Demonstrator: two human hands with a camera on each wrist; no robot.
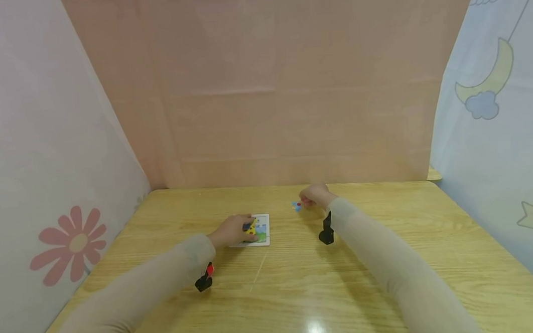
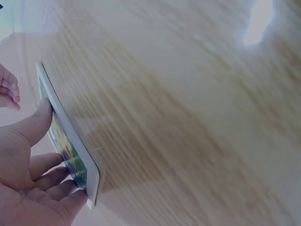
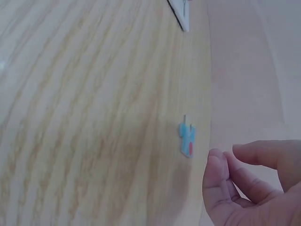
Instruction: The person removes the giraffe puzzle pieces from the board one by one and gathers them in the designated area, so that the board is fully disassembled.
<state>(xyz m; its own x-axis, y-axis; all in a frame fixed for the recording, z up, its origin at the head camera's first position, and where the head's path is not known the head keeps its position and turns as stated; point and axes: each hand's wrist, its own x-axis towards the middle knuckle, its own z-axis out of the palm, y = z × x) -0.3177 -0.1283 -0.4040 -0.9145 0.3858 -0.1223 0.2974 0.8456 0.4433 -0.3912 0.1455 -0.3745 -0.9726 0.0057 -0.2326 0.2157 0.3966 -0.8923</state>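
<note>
A small white-bordered puzzle board with a colourful picture lies on the table, and my left hand rests over its left part. In the left wrist view the thumb and fingertips of that hand touch the puzzle's face. To the right and a little farther off lies a loose light-blue puzzle piece with a red spot. My right hand is just beside it. The right wrist view has a gap between its thumb and bent fingers, and the piece lies outside them.
The wooden table ends at a pinkish cloth backdrop. Printed cloths hang at the left and right. Each wrist carries a small black camera mount, the right one low over the table.
</note>
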